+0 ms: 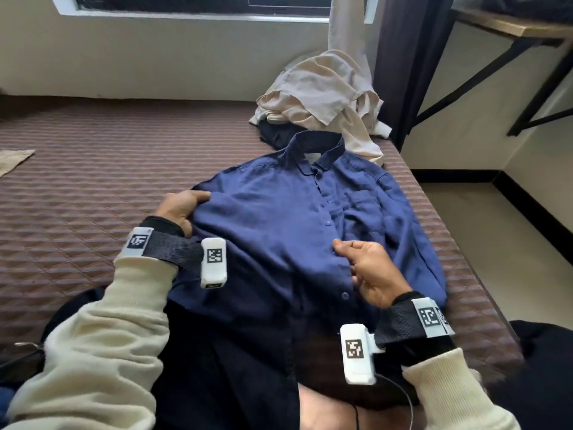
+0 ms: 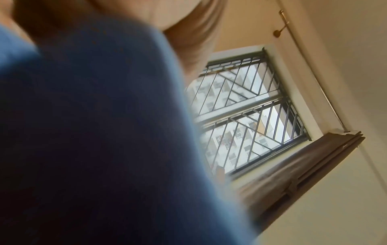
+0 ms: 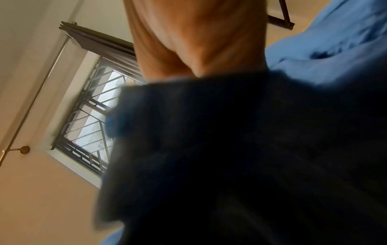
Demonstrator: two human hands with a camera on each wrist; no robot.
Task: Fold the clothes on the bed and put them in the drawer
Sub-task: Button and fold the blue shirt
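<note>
Left hand (image 1: 181, 206) is gripping the blue shirt (image 1: 279, 218) at its left side edge; right hand (image 1: 369, 271) is pinching the button placket. Both should be drawing the fabric taut on the bed (image 1: 77, 197), so the fold lies flat.

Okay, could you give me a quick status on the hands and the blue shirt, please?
Left hand grips the blue shirt at its side edge. Right hand pinches the button placket. Shirt face-up on bed, unfolded. Beige clothes pile beyond collar.

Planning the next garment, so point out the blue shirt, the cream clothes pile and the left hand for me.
blue shirt (image 1: 279, 212), head view, on its front panel beside the buttons.
cream clothes pile (image 1: 322, 91), head view, on its top fold.
left hand (image 1: 181, 206), head view, on its back, gripping the shirt's side.
</note>
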